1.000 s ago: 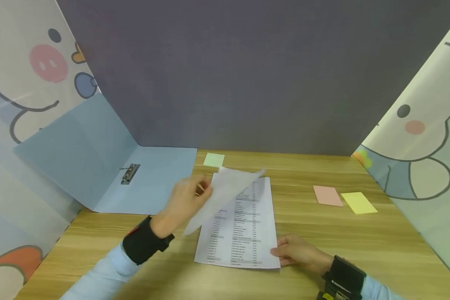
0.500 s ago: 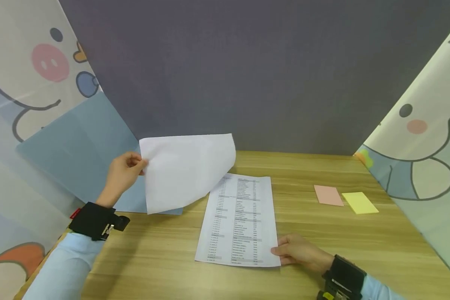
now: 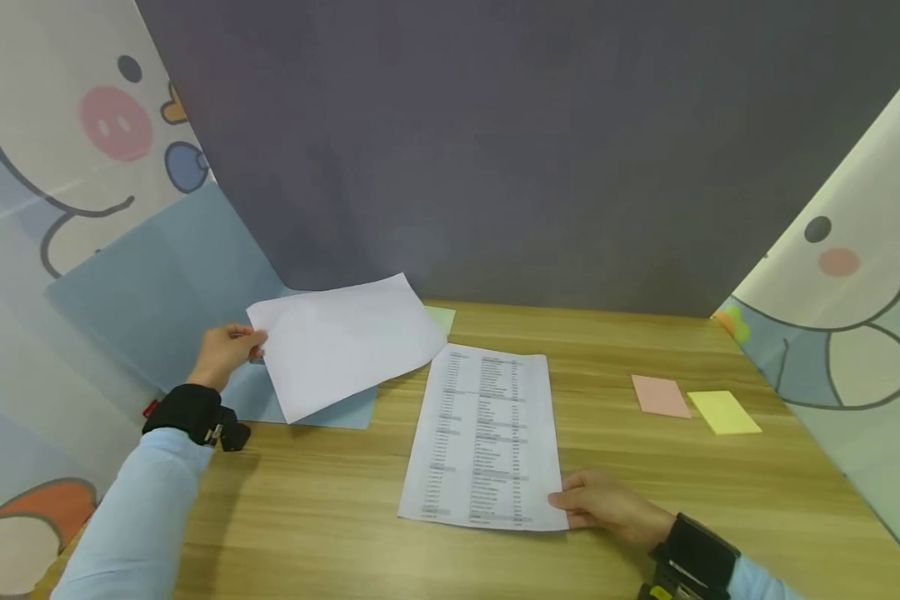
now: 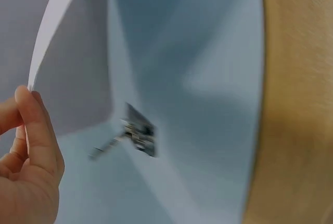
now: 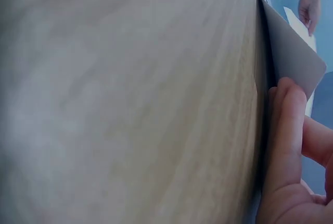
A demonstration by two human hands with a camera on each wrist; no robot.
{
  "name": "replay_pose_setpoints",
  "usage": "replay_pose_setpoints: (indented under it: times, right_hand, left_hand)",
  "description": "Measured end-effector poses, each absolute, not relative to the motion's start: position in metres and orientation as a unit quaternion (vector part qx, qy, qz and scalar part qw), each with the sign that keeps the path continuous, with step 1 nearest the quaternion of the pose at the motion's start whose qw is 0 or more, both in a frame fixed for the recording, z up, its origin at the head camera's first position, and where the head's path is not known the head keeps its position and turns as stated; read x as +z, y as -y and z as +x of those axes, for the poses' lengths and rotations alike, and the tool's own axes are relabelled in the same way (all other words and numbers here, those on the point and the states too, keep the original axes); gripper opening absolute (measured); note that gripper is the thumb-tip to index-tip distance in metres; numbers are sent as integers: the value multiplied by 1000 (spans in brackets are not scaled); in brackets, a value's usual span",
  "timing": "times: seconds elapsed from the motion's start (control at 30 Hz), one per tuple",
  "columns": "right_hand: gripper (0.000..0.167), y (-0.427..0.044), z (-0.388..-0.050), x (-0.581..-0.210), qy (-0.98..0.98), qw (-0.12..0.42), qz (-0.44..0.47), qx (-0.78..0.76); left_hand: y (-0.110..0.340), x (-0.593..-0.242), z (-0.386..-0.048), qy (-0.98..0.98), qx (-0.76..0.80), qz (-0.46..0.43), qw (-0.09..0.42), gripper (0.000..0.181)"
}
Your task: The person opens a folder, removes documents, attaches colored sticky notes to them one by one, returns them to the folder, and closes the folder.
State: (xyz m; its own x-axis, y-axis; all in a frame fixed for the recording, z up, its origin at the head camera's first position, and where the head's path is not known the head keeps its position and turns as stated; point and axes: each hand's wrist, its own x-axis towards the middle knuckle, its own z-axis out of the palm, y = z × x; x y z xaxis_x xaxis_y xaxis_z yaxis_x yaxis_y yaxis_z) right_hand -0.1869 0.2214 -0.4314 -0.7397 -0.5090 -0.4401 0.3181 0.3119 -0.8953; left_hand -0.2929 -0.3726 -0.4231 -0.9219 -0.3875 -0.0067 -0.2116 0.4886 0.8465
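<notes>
My left hand (image 3: 225, 354) pinches the left edge of a blank-faced white sheet of paper (image 3: 348, 337), raised over an open blue folder (image 3: 168, 279). In the left wrist view the sheet's edge (image 4: 47, 31) sits between thumb and fingers, and the folder's metal clip (image 4: 139, 133) shows below. My right hand (image 3: 603, 504) holds the lower right corner of a printed page (image 3: 483, 442) lying on the table, its rows of text facing up. Thumb above and fingers beneath grip that corner (image 5: 294, 49) in the right wrist view. The raised sheet hides most of the folder's right half.
A pink sticky note (image 3: 660, 396) and a yellow one (image 3: 723, 412) lie on the wooden table (image 3: 307, 508) at the right. Partly behind the raised sheet is a pale green note (image 3: 441, 318). A dark grey panel (image 3: 450, 150) stands along the back.
My left hand has lifted the top sheet off the printed page and carried it left over the folder, turning its blank face up. The right hand stays at the page's corner.
</notes>
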Motion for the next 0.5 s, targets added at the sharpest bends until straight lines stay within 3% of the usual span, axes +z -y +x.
replay_pose_setpoints:
  times: [0.13, 0.33, 0.5]
  right_hand:
    - [27, -223, -188, -434, -723, 351, -66, -591]
    - [27, -222, -190, -434, -725, 347, -64, -591]
    - [27, -225, -193, -432, -743, 341, -58, -573]
  left_hand:
    - [390, -456, -304, 864, -462, 179, 89, 60]
    - [351, -410, -262, 851, -493, 180, -28, 51]
    - [344, -394, -252, 881, -438, 140, -113, 67]
